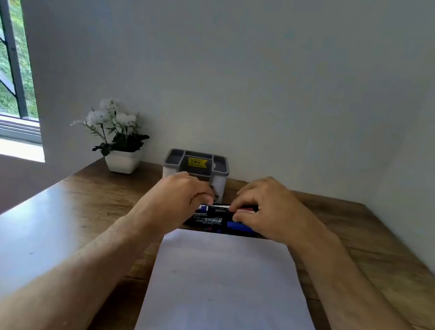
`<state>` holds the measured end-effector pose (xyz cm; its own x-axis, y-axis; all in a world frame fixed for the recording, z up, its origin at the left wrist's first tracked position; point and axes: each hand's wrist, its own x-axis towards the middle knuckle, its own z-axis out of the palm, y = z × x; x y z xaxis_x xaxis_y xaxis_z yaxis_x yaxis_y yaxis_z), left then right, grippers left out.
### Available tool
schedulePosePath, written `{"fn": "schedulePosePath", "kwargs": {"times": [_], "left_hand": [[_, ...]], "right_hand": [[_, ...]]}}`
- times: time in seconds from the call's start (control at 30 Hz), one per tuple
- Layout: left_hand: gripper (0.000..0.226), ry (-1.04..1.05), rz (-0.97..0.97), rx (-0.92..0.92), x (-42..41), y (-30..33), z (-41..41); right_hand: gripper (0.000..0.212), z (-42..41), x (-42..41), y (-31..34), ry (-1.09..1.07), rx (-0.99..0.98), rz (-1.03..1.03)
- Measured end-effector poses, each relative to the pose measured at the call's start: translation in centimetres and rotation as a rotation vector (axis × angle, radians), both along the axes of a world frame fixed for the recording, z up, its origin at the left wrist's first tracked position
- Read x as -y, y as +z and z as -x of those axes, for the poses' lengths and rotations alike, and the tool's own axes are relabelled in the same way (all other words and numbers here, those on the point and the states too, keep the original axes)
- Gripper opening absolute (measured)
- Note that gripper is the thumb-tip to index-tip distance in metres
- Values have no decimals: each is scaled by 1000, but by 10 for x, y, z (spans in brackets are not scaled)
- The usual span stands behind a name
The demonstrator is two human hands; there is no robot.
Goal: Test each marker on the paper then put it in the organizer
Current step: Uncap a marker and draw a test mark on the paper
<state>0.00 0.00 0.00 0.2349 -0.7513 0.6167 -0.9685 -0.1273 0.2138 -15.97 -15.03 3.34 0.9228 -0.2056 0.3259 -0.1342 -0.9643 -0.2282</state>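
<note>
Beyond paper, both hands' fingers curl, clamped on markers.

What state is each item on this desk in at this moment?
markers: lying in a cluster between paper and organizer.
paper: flat, nearly blank, faint smudges.
organizer: upright, no marker visible inside.
left hand: fingers curled at the markers.
right hand: pinching a marker.
flower pot: upright.

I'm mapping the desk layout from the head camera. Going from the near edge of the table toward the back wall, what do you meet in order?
Sheet of white paper → pile of markers, with the left hand and right hand on them → grey and white organizer against the wall.
</note>
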Motion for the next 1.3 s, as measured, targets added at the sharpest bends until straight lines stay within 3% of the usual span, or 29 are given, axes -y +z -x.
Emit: {"fn": "schedulePosePath", "kwargs": {"times": [0.3, 0.5, 0.9, 1.3], "left_hand": [[20, 29, -92, 4, 1, -6, 2], [26, 35, -132, 5, -3, -5, 6], [27, 73, -264, 61, 4, -8, 4], [21, 124, -197, 60, 2, -2, 10]], "right_hand": [[33, -7, 3, -17, -77, -137, 176], [30, -11, 3, -21, -64, -145, 206], [11, -8, 1, -26, -98, -79, 127], [13, -6, 2, -27, -75, 28, 46]]}}
